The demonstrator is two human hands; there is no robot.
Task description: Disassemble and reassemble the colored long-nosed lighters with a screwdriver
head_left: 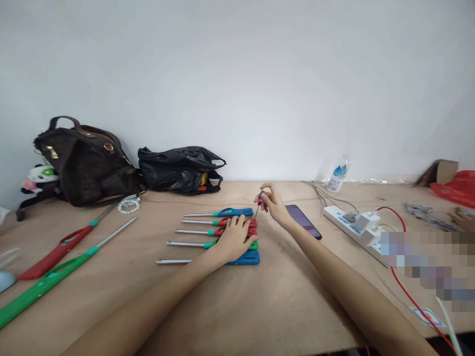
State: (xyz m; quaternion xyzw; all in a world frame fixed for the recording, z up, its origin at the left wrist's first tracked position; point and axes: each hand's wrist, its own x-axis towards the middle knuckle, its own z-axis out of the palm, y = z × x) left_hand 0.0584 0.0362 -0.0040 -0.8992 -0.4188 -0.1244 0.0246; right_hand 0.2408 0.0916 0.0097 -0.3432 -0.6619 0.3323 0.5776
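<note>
A row of long-necked gas lighters lies side by side in blue, red and green. My left hand point(236, 236) rests flat across the middle ones, fingers stretched over the handle of a red lighter point(253, 223). Its palm partly hides a green lighter point(254, 244) and the near blue lighter point(252, 258). At the far end lies another blue lighter point(241, 212). Pinched in my right hand point(273, 202) is a small screwdriver point(260, 201) with a dark red handle. Its shaft points down at the butt end of the red lighter; exact contact cannot be made out.
Small screws point(282, 246) lie near a phone point(302, 221). A power strip point(352, 230) with plugs and cables stands right, a bottle point(338, 174) behind. Left are two larger lighters, red point(55, 254) and green point(52, 282), a bracelet point(128, 204), handbag point(89, 163) and black plastic bag point(174, 168).
</note>
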